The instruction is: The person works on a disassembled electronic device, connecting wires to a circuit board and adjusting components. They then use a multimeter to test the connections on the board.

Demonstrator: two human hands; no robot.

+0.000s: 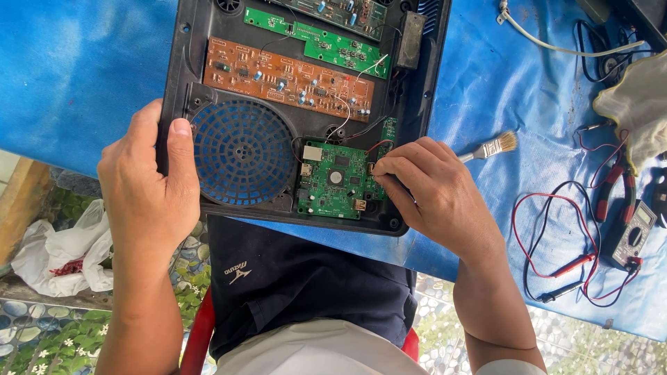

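An opened black plastic device housing (417, 104) lies on a blue table cover. Inside it are a round blue speaker grille (242, 154), a brown circuit board (288, 76), a long green board (326, 43) and a small green board (335, 182) near the front edge. My left hand (149, 177) grips the housing's left edge, thumb resting beside the blue grille. My right hand (431, 191) rests on the housing's front right corner, its fingertips pinched at the right edge of the small green board. Whether they hold anything small is hidden.
A small paintbrush (492, 147) lies just right of the housing. Further right are a multimeter (631, 236) with red and black probe leads (556, 267), red-handled pliers (617, 184) and a cloth (636, 104). A white plastic bag (66, 250) lies on the floor at left.
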